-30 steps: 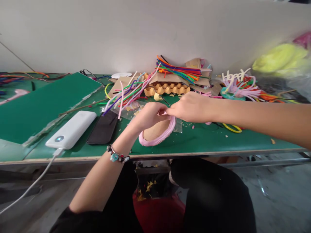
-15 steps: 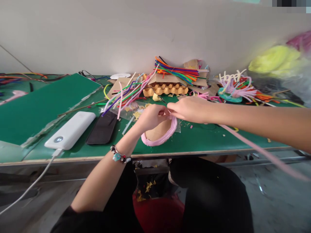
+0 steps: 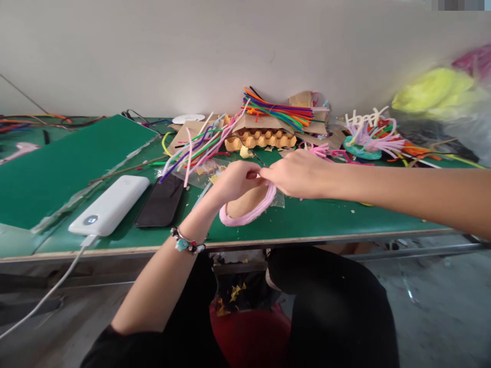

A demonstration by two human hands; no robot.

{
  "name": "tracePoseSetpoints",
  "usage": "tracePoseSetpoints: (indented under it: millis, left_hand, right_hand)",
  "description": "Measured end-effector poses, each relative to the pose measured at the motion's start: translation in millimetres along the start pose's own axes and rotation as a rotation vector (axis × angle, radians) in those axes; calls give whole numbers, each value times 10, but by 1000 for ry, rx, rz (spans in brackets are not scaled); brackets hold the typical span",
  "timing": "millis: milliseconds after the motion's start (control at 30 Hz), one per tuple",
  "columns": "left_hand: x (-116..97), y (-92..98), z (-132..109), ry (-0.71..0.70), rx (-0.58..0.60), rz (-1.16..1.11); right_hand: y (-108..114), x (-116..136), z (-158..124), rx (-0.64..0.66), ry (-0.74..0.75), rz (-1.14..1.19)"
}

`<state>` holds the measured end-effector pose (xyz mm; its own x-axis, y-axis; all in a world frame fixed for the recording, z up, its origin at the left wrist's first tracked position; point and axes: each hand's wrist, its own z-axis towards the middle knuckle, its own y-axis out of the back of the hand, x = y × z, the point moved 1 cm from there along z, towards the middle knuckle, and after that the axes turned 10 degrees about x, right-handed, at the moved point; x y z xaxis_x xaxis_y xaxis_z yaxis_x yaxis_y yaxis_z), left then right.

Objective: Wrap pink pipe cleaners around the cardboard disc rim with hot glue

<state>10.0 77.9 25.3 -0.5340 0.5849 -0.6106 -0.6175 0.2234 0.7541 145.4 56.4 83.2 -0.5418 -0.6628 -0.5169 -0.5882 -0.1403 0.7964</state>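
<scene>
I watch my left hand [image 3: 241, 180] grip the far edge of the pink-rimmed cardboard piece [image 3: 245, 204], thumb and fingers curled in. My right hand [image 3: 297, 175] is closed in a pinch on the same rim, its fingertips touching or nearly touching the left's; I cannot tell which. The piece sits just below both hands, tilted, near the front of the green table [image 3: 318, 220]. Left of my left hand I have the black phone [image 3: 159, 204], then the white power bank [image 3: 111, 204]. Beyond both hands I see the egg carton [image 3: 264, 139] and the bundle of coloured stems [image 3: 282, 111].
</scene>
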Motion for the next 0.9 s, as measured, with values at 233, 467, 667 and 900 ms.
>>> tracePoseSetpoints:
  millis: [233,467,667,900]
  left_hand:
    - [-178,-65,-35,36,-85,157]
    - [-286,-106,-40,80,-102,273]
    - [-198,7,-59,31,-55,151]
    - [-91,45,-53,-25,60,-5]
  right_hand:
    - [-23,-97,48,63,-176,681]
    - [-58,-66,-23,140,-215,911]
    - [-89,-63,-78,-140,95,-84]
    - [-89,-50,-63,-196,328,-440]
